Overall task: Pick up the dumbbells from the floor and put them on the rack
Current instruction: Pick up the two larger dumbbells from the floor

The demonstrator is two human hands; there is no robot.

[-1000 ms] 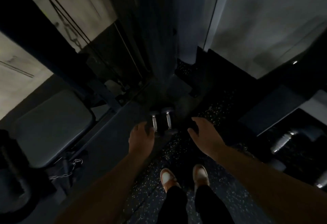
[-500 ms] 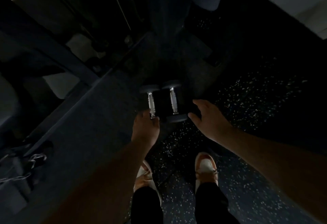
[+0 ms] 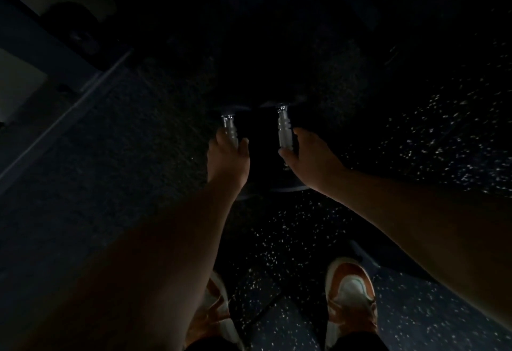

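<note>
Two dumbbells with shiny ridged metal handles and dark heads lie side by side on the dark floor. My left hand (image 3: 227, 160) wraps its fingers around the near part of the left dumbbell (image 3: 229, 126) handle. The handle of the right dumbbell (image 3: 284, 128) sits between the thumb and fingers of my right hand (image 3: 310, 160), which curls around it from the right. Both weights still rest on the floor. The scene is very dark and the dumbbell heads barely show. No rack is visible.
The floor is dark speckled rubber (image 3: 443, 140) on the right and plain dark matting (image 3: 110, 142) on the left. My two orange-and-white shoes (image 3: 350, 295) stand just behind the dumbbells. A dim machine frame (image 3: 50, 54) runs along the upper left.
The view has dropped closer to the floor. Both hands have moved forward from beside the dumbbells onto their handles and closed around them.
</note>
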